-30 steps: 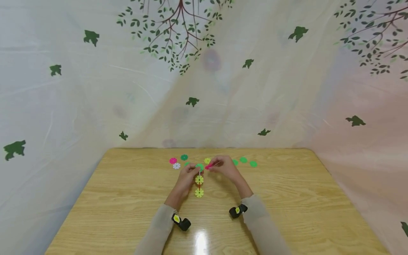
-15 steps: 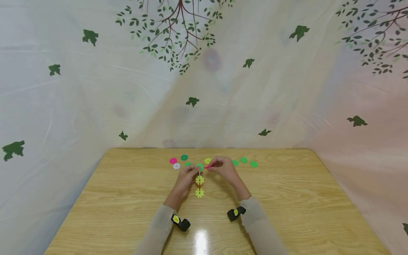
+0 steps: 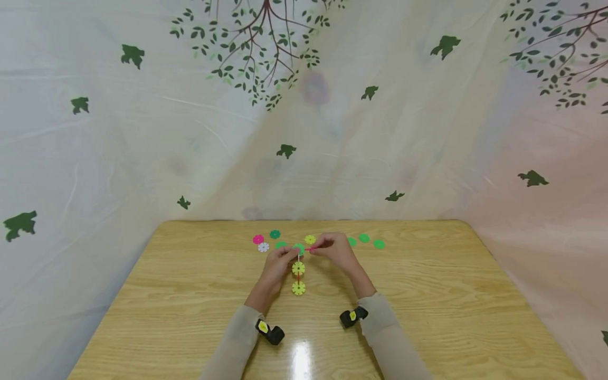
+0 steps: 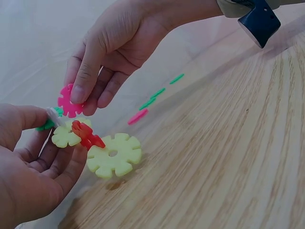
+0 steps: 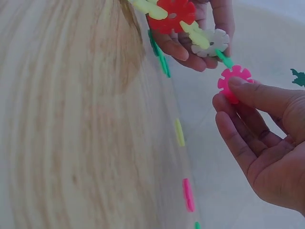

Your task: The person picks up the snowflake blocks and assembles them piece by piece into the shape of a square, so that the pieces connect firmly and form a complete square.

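In the head view my left hand (image 3: pixel 276 266) pinches the green end of a chain of notched plastic snowflake discs. Below it hang a white disc (image 5: pixel 212 44), a yellow disc (image 3: pixel 298 268), a red disc (image 5: pixel 174 15) and the lowest yellow disc (image 3: pixel 298 288). Between thumb and fingers, my right hand (image 3: pixel 338 250) pinches a pink disc (image 5: pixel 236 82) at the green disc (image 5: pixel 224 58). Their edges meet at an angle in the right wrist view; I cannot tell whether the notches are joined. Left fingers partly cover the green disc.
Loose discs lie along the table's (image 3: pixel 199 285) far side. On the left are a pink disc (image 3: pixel 258 239), a dark green disc (image 3: pixel 275 234) and a white one. Another yellow disc (image 3: pixel 310 239) lies behind the hands, with several green discs (image 3: pixel 378 244) to the right.
The pink disc has turned edge-on and come left against the green disc, moved by my right hand. My left hand keeps its hold, and the chain hangs almost as before.
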Available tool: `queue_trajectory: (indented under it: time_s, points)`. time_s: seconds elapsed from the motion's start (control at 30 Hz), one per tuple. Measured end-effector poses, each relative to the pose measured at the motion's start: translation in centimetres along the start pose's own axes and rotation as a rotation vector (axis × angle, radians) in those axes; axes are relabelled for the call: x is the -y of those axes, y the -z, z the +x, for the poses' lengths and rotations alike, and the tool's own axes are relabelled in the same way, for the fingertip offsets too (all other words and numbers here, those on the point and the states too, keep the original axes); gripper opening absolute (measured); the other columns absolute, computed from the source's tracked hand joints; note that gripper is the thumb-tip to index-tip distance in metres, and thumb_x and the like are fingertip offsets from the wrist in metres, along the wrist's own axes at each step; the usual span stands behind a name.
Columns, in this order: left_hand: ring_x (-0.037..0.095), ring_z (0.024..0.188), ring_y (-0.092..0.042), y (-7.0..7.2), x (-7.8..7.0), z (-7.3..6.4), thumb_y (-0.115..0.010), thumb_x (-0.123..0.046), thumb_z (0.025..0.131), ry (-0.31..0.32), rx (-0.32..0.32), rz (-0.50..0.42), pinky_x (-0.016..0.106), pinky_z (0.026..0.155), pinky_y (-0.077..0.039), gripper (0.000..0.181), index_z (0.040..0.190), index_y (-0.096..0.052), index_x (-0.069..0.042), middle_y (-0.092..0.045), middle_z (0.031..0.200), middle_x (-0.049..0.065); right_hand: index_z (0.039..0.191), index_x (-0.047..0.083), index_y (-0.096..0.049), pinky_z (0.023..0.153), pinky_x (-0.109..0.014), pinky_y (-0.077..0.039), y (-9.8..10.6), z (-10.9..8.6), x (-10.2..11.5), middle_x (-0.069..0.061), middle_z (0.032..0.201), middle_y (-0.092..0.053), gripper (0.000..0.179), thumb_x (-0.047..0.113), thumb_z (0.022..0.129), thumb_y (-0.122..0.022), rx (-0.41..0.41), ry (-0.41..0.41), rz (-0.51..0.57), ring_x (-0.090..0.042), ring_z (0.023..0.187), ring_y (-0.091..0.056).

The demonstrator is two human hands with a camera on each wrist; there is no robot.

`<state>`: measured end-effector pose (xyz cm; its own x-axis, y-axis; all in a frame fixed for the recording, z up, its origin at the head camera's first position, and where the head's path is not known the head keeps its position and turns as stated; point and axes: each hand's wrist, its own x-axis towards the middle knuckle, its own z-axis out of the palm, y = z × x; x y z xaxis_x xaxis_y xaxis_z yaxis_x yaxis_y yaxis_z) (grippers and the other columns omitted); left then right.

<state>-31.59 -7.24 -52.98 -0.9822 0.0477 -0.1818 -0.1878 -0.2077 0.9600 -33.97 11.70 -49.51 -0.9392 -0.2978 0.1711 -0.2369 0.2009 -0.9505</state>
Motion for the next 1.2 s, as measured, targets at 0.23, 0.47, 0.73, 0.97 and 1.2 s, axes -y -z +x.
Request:
queue_trajectory:
  time_s: [0.23, 0.47, 0.73, 0.97, 1.2]
  points:
    - [0.013, 0.087, -0.067, -0.14, -0.21, -0.21, -0.065, -0.017, 0.100, -0.012, 0.005, -0.011, 0.020, 0.075, -0.054, 0.019, 0.102, -0.065, 0.002, -0.068, 0.092, 0.002, 0.086, -0.006, -0.075, 0.074, -0.026, -0.061, -0.02, 0.02, -0.12, -0.019, 0.089, -0.075, 0.007, -0.002, 0.084, -0.080, 0.012, 0.023, 0.002, -0.012, 0.077, -0.071]
    - [0.010, 0.083, -0.065, -0.11, -0.52, -0.35, -0.065, -0.014, 0.100, -0.018, 0.015, -0.024, 0.019, 0.074, -0.052, 0.014, 0.097, -0.067, -0.001, -0.071, 0.085, -0.001, 0.085, -0.004, -0.075, 0.074, -0.026, -0.061, 0.05, -0.04, -0.16, -0.018, 0.090, -0.075, 0.006, -0.002, 0.084, -0.080, 0.025, 0.022, -0.023, -0.012, 0.077, -0.071]
    - [0.011, 0.084, -0.064, -0.08, -0.60, -0.54, -0.066, -0.014, 0.099, -0.040, 0.014, -0.034, 0.018, 0.074, -0.053, 0.015, 0.093, -0.069, 0.000, -0.071, 0.082, -0.002, 0.083, -0.006, -0.075, 0.071, -0.026, -0.061, -0.14, -0.15, 0.48, -0.023, 0.089, -0.075, 0.005, -0.004, 0.083, -0.080, 0.023, 0.029, 0.002, -0.012, 0.074, -0.072]
    - [0.010, 0.079, -0.065, -0.28, -0.47, -0.45, -0.069, -0.012, 0.097, -0.052, -0.008, -0.044, 0.018, 0.072, -0.053, 0.012, 0.090, -0.068, -0.002, -0.072, 0.080, -0.002, 0.082, -0.009, -0.075, 0.067, -0.022, -0.059, -0.36, -0.20, 0.67, -0.026, 0.087, -0.074, 0.004, -0.007, 0.083, -0.079, 0.003, 0.074, -0.036, -0.012, 0.072, -0.071]
    - [0.010, 0.076, -0.064, -0.40, -0.59, -0.51, -0.070, -0.012, 0.095, -0.047, -0.025, -0.019, 0.019, 0.070, -0.050, 0.012, 0.085, -0.067, -0.006, -0.072, 0.079, -0.002, 0.083, -0.016, -0.072, 0.067, -0.024, -0.060, -0.55, -0.15, 0.55, -0.032, 0.087, -0.072, 0.007, -0.011, 0.083, -0.076, 0.008, 0.066, -0.008, -0.021, 0.072, -0.073]
